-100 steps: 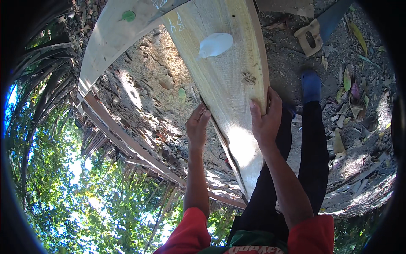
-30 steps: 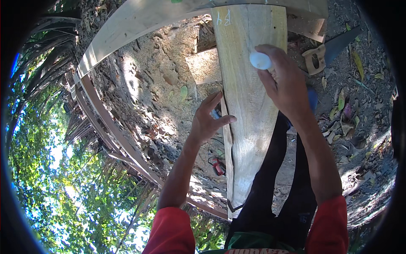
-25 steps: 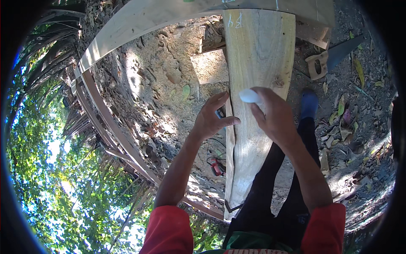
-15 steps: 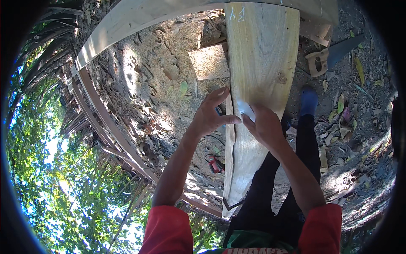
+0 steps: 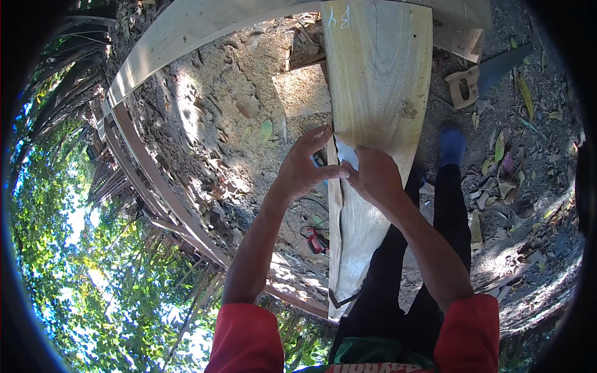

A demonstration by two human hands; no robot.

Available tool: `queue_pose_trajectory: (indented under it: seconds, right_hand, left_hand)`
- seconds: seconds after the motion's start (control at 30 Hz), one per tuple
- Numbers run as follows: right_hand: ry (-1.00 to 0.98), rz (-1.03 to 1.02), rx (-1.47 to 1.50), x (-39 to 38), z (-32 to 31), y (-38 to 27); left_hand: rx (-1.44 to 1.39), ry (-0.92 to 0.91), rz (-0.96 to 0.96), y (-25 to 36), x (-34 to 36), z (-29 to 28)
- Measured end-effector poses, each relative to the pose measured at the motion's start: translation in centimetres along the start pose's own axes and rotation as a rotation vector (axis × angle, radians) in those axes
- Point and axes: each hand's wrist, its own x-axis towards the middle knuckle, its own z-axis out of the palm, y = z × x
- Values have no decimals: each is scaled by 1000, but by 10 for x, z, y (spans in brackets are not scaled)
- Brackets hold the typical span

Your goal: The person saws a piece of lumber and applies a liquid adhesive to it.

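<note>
1. Small white folded piece [image 5: 346, 155], probably paper or cloth, at frame centre, lying on the left edge of the pale wooden plank [image 5: 379, 93].
2. Pinched under the right hand [image 5: 375, 177], fingers curled down onto it.
3. Left hand [image 5: 303, 166] just beside, fingers spread, thumb and fingertips meeting the white piece at the plank's edge.
4. Plank running from top centre down to lower centre, laid over a second, curved board [image 5: 186, 31] across the upper left.
5. Hand saw [image 5: 479, 78] on the dirt, upper right.
6. Blue shoe [image 5: 451, 144] right of the plank.
7. Red-handled tool [image 5: 314, 239] on the ground below the left hand.
</note>
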Motion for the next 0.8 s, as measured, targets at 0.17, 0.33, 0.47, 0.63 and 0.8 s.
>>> queue_pose_trajectory:
  seconds: [0.17, 0.33, 0.47, 0.63, 0.8]
  right_hand:
    - [76, -46, -14, -7, 0, 6]
    - [164, -86, 14, -31, -35, 9]
    - [272, -150, 108, -5, -75, 10]
    - [711, -650, -273, 59, -114, 20]
    - [708, -665, -387, 78, -111, 33]
  left_hand:
    - [-38, 3, -27, -1, 1, 2]
    - [-46, -12, -38, -9, 0, -1]
    - [-14, -22, -54, -9, -3, -2]
    - [-36, -26, -45, -3, 1, 4]
    - [-46, -32, -68, -1, -1, 2]
